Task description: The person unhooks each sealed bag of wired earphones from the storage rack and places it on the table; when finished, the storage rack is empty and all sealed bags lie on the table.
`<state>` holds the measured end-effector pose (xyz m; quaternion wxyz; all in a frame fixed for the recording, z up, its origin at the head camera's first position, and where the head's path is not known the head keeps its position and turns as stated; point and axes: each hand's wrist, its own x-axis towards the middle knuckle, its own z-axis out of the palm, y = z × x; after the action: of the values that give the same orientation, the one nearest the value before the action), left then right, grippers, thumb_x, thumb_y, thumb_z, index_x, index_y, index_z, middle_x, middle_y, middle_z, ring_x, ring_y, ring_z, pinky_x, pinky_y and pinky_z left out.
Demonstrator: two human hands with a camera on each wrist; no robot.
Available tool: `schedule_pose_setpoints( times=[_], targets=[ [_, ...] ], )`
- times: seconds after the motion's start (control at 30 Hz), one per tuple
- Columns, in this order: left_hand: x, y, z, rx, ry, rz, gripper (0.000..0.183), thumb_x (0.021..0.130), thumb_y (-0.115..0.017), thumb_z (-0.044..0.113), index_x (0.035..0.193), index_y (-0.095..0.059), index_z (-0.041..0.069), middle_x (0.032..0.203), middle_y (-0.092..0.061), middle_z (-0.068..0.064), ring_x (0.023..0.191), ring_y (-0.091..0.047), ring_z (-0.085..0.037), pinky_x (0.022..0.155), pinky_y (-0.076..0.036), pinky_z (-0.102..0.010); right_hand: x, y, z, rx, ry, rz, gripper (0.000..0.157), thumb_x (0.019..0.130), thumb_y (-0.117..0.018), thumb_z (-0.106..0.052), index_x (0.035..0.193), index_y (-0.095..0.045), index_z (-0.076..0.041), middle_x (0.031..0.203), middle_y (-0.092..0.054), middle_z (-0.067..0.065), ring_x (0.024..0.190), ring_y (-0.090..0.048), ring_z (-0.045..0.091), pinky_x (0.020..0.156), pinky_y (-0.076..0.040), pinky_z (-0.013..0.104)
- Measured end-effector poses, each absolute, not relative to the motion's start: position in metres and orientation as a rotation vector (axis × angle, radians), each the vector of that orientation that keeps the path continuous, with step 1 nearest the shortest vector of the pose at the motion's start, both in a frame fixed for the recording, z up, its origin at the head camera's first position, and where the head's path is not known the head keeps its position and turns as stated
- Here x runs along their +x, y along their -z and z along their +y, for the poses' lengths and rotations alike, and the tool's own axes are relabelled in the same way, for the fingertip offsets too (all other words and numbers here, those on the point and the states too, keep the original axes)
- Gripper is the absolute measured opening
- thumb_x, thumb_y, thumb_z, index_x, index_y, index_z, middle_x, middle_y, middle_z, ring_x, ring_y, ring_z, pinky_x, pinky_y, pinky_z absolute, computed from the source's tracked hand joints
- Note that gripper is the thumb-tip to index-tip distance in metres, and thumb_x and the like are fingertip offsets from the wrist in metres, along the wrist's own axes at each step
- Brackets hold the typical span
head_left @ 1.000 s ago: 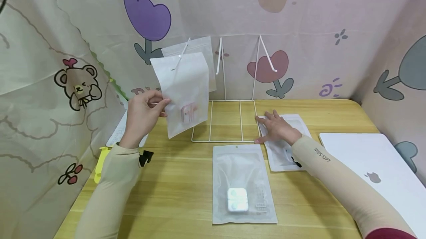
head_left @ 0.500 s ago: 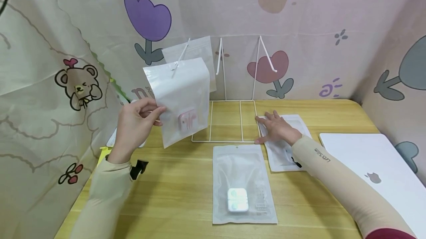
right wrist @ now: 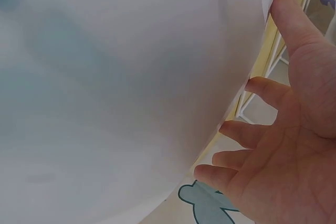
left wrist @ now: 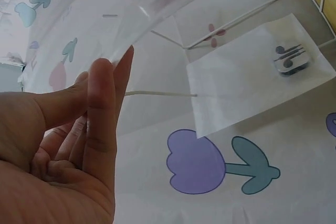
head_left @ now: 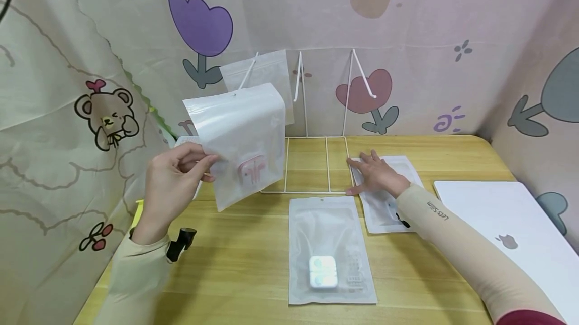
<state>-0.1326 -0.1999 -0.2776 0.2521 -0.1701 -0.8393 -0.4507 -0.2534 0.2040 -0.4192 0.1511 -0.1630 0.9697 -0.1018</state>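
My left hand pinches the left edge of a white translucent zip bag between thumb and fingers. Through the bag show pink earphones in a square case. Its top hole meets the tip of a white hook; whether the hook still passes through, I cannot tell. Behind, a second bag with dark earphones hangs on that hook. My right hand spreads its fingers at the right edge of the white wire rack, over another white bag.
A flat bag with a white square case lies on the table front and centre. A white laptop lies at the right. Two more hooks jut from the rack. Something yellow lies at the left edge. Printed cloth lines the walls.
My left hand has drawn the bag with pink earphones down, left and nearer, so its hole slid along the hook to the tip. My right hand has stayed put.
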Motion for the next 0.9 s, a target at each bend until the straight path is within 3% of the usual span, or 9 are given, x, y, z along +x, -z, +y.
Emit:
schedule_pose_setpoints(
  times=[0.37,0.47,0.9],
  targets=[
    [-0.112,0.283,-0.205,-0.467,1.3,-2.339,0.007,0.089,-0.073,0.003,0.087,-0.07,-0.004,0.082,-0.074,-0.01,0.054,-0.068,-0.017,0.048,-0.053,-0.025,-0.254,0.419,0.205,-0.477,0.304,2.776,0.102,0.076,-0.081,-0.054,0.155,-0.033,-0.011,0.157,-0.015,0.03,0.142,0.001,0.055,0.11,-0.01,0.066],
    [-0.104,0.289,-0.209,-0.445,1.379,-2.393,0.001,0.089,-0.071,-0.001,0.089,-0.071,-0.002,0.082,-0.074,-0.009,0.053,-0.067,-0.02,0.051,-0.055,-0.029,-0.254,0.419,0.205,-0.478,0.312,2.775,0.103,0.076,-0.081,-0.054,0.155,-0.032,-0.011,0.157,-0.015,0.03,0.142,0.001,0.055,0.111,-0.009,0.066],
    [-0.08,0.329,-0.228,-0.304,1.751,-2.646,0.01,0.092,-0.069,0.004,0.098,-0.068,-0.004,0.09,-0.073,-0.011,0.056,-0.065,-0.026,0.054,-0.057,-0.04,-0.255,0.421,0.206,-0.471,0.304,2.788,0.103,0.075,-0.081,-0.056,0.155,-0.033,-0.011,0.157,-0.018,0.029,0.142,-0.001,0.053,0.111,-0.01,0.065]
  ],
)
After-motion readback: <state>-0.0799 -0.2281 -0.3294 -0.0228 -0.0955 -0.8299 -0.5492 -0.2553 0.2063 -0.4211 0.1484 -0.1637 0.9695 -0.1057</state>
